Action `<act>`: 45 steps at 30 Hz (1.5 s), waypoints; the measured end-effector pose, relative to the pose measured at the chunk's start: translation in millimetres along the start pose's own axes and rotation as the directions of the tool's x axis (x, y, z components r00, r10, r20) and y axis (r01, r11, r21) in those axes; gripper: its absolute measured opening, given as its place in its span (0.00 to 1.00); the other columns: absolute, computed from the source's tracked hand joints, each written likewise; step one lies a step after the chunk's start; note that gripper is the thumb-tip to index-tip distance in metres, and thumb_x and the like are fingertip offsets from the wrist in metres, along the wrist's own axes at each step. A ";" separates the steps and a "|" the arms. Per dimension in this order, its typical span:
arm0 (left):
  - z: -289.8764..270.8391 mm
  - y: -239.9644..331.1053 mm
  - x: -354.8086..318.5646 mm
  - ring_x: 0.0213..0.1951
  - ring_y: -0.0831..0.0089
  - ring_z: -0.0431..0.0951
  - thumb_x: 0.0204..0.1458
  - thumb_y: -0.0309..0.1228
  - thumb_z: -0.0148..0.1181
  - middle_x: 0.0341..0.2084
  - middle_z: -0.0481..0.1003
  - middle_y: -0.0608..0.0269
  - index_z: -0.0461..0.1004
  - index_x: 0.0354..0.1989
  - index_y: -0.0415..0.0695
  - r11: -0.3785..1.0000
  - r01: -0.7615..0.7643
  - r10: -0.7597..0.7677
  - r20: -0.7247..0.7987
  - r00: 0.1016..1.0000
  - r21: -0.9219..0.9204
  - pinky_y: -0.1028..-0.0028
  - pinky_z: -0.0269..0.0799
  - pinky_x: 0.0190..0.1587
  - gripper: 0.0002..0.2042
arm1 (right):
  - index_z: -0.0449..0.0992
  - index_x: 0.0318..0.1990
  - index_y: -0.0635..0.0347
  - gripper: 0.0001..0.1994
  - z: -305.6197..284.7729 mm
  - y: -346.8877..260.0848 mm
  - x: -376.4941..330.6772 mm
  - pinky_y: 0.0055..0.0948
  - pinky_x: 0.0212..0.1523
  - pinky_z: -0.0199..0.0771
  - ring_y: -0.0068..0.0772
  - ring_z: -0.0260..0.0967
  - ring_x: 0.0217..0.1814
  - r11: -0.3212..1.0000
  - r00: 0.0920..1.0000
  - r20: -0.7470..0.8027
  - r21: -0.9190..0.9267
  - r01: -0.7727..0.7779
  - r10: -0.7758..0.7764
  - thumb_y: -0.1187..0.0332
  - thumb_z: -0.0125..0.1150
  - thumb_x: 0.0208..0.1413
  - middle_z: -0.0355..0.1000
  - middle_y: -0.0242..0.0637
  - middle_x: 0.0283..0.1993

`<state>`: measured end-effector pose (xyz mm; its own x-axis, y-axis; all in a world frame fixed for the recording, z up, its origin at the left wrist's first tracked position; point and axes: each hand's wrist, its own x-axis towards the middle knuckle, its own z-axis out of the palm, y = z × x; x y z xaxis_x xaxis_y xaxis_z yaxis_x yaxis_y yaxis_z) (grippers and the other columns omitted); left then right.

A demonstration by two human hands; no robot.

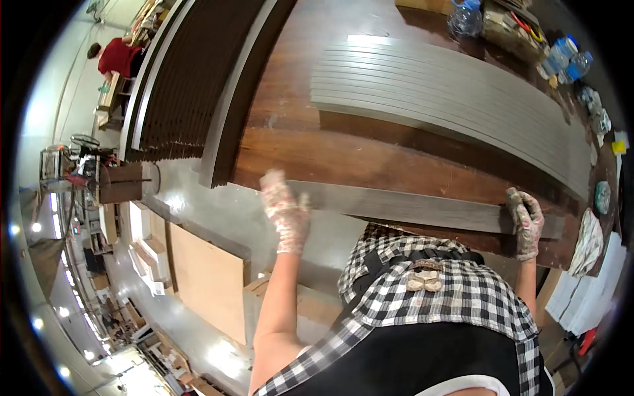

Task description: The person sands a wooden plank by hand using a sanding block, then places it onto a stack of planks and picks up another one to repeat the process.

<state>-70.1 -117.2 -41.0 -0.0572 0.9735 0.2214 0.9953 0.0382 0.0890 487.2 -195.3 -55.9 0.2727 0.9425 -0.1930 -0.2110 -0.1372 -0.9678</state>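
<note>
A long narrow grey board (403, 203) lies along the near edge of the brown table (330, 155). My left hand (286, 211), in a patterned work glove, is at the board's left end, its fingers stretched out and the thumb apart; motion blurs it slightly. Near the board's right end is my right hand (526, 223), gloved too, with curled fingers over the board. Something small and greyish shows at its fingertips, too indistinct to name. Beyond the board, several grey strips (429, 82) lie side by side in a wide row.
Dark brown slats (191, 72) stand stacked at the left. Plastic bottles (558, 56) and a crumpled cloth (587, 243) are at the table's right side. A large flat panel (208, 274) is on the left below table height. A person in red (119, 58) works far off.
</note>
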 end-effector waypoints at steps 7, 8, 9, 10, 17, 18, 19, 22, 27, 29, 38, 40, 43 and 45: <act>-3.9 128.8 -14.2 0.67 0.56 0.62 0.45 0.41 0.68 0.62 0.67 0.56 0.65 0.64 0.48 0.718 -0.538 0.661 0.191 0.726 -0.440 0.54 0.48 0.71 0.35 | 0.76 0.48 0.61 0.12 130.9 -38.5 29.1 0.21 0.45 0.72 0.20 0.71 0.44 0.963 0.958 0.287 -0.252 0.095 -0.019 0.73 0.63 0.56 0.74 0.30 0.48; -1.3 129.5 -9.8 0.66 0.56 0.62 0.45 0.40 0.67 0.62 0.68 0.56 0.65 0.64 0.47 0.705 -0.526 0.667 0.191 0.721 -0.475 0.54 0.49 0.71 0.34 | 0.76 0.48 0.60 0.13 137.7 -38.8 29.0 0.21 0.43 0.72 0.20 0.71 0.43 0.955 0.942 0.335 -0.269 0.126 -0.030 0.71 0.64 0.57 0.75 0.30 0.48; 0.4 131.3 -5.6 0.62 0.55 0.66 0.45 0.38 0.67 0.58 0.70 0.55 0.67 0.62 0.45 0.683 -0.529 0.680 0.174 0.712 -0.504 0.55 0.53 0.69 0.33 | 0.75 0.48 0.62 0.14 142.6 -40.0 30.0 0.26 0.50 0.72 0.24 0.71 0.48 0.945 0.926 0.373 -0.282 0.166 -0.052 0.68 0.66 0.55 0.74 0.34 0.50; 1.7 130.3 -0.9 0.57 0.53 0.70 0.44 0.36 0.66 0.52 0.72 0.52 0.70 0.58 0.42 0.625 -0.533 0.701 0.108 0.705 -0.570 0.55 0.60 0.65 0.29 | 0.75 0.48 0.62 0.14 146.3 -41.3 31.3 0.26 0.50 0.72 0.24 0.71 0.48 0.942 0.922 0.384 -0.287 0.173 -0.052 0.68 0.66 0.55 0.74 0.34 0.50; -25.1 119.0 23.1 0.51 0.56 0.72 0.50 0.32 0.56 0.46 0.72 0.54 0.70 0.57 0.40 0.486 -0.758 0.811 -0.098 0.576 -0.435 0.58 0.71 0.54 0.24 | 0.75 0.49 0.66 0.19 176.8 -90.9 30.8 0.36 0.58 0.68 0.36 0.69 0.56 0.958 0.909 0.325 -0.035 0.286 -0.260 0.64 0.69 0.53 0.71 0.45 0.53; -41.4 116.5 32.4 0.50 0.57 0.73 0.48 0.31 0.57 0.47 0.73 0.54 0.70 0.58 0.41 0.484 -0.784 0.824 -0.099 0.558 -0.388 0.58 0.71 0.54 0.25 | 0.74 0.49 0.65 0.23 181.5 -105.0 28.7 0.36 0.57 0.69 0.37 0.70 0.53 0.940 0.887 0.332 -0.008 0.342 -0.320 0.59 0.71 0.51 0.71 0.46 0.52; -58.5 114.5 43.7 0.49 0.57 0.74 0.48 0.31 0.57 0.47 0.73 0.54 0.71 0.58 0.41 0.461 -0.802 0.833 -0.127 0.539 -0.379 0.58 0.73 0.52 0.25 | 0.74 0.49 0.64 0.24 189.4 -121.9 21.9 0.37 0.56 0.70 0.38 0.70 0.52 0.915 0.868 0.319 -0.002 0.402 -0.381 0.56 0.71 0.50 0.71 0.46 0.50; -87.3 98.8 68.6 0.45 0.57 0.76 0.46 0.28 0.59 0.44 0.75 0.52 0.73 0.56 0.41 0.460 -0.826 0.801 -0.250 0.544 -0.325 0.57 0.76 0.47 0.24 | 0.71 0.37 0.60 0.24 205.9 -165.4 3.3 0.33 0.42 0.71 0.34 0.67 0.41 0.867 0.834 0.276 -0.004 0.499 -0.479 0.50 0.73 0.46 0.70 0.43 0.41; -120.4 58.9 101.3 0.44 0.54 0.74 0.37 0.37 0.69 0.46 0.73 0.52 0.71 0.55 0.39 0.650 -0.739 0.687 -0.277 0.672 -0.180 0.55 0.72 0.49 0.32 | 0.70 0.28 0.58 0.21 209.1 -183.7 -5.3 0.30 0.36 0.72 0.33 0.68 0.38 0.825 0.773 0.289 0.177 0.537 -0.565 0.54 0.77 0.45 0.71 0.40 0.36; -119.2 37.5 115.8 0.47 0.50 0.72 0.39 0.45 0.70 0.47 0.72 0.51 0.70 0.56 0.38 0.737 -0.649 0.595 -0.273 0.756 -0.188 0.55 0.68 0.53 0.36 | 0.75 0.36 0.62 0.23 213.9 -176.9 2.3 0.34 0.40 0.76 0.34 0.70 0.40 0.832 0.781 0.290 0.229 0.504 -0.553 0.52 0.76 0.45 0.73 0.44 0.40; -49.9 -57.7 214.2 0.52 0.49 0.68 0.36 0.34 0.76 0.50 0.70 0.47 0.69 0.59 0.40 0.989 -0.128 0.089 -0.380 0.921 -0.078 0.55 0.67 0.56 0.37 | 0.79 0.44 0.60 0.23 234.9 -148.2 29.3 0.36 0.43 0.77 0.34 0.74 0.41 0.911 0.897 0.215 0.241 0.335 -0.387 0.58 0.78 0.44 0.74 0.40 0.42; -31.7 -75.8 241.1 0.51 0.50 0.69 0.40 0.37 0.75 0.49 0.71 0.47 0.69 0.59 0.39 1.000 -0.019 0.019 -0.380 0.925 0.003 0.56 0.68 0.55 0.35 | 0.79 0.43 0.61 0.22 235.0 -141.6 36.6 0.38 0.48 0.78 0.36 0.74 0.45 0.916 0.906 0.208 0.252 0.313 -0.368 0.59 0.79 0.43 0.75 0.40 0.43; -15.9 -97.3 265.7 0.51 0.52 0.71 0.46 0.47 0.69 0.48 0.72 0.49 0.71 0.59 0.44 0.976 0.165 -0.137 -0.190 0.972 0.142 0.59 0.70 0.53 0.32 | 0.79 0.43 0.65 0.20 233.9 -130.6 44.5 0.34 0.51 0.76 0.33 0.73 0.50 0.939 0.932 0.232 0.268 0.213 -0.278 0.65 0.77 0.43 0.75 0.42 0.47; -5.4 -98.6 273.8 0.49 0.53 0.73 0.48 0.47 0.67 0.45 0.73 0.51 0.73 0.56 0.48 0.961 0.225 -0.210 -0.102 0.972 0.163 0.59 0.72 0.50 0.28 | 0.78 0.42 0.64 0.20 234.0 -126.1 48.3 0.36 0.52 0.77 0.33 0.74 0.49 0.946 0.950 0.208 0.275 0.170 -0.231 0.64 0.78 0.44 0.75 0.40 0.45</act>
<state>-184.3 144.4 16.2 -0.2729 0.9155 0.2956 0.9560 0.2923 -0.0228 307.3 -61.3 94.6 0.1122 0.9909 0.0742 -0.4115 0.1143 -0.9042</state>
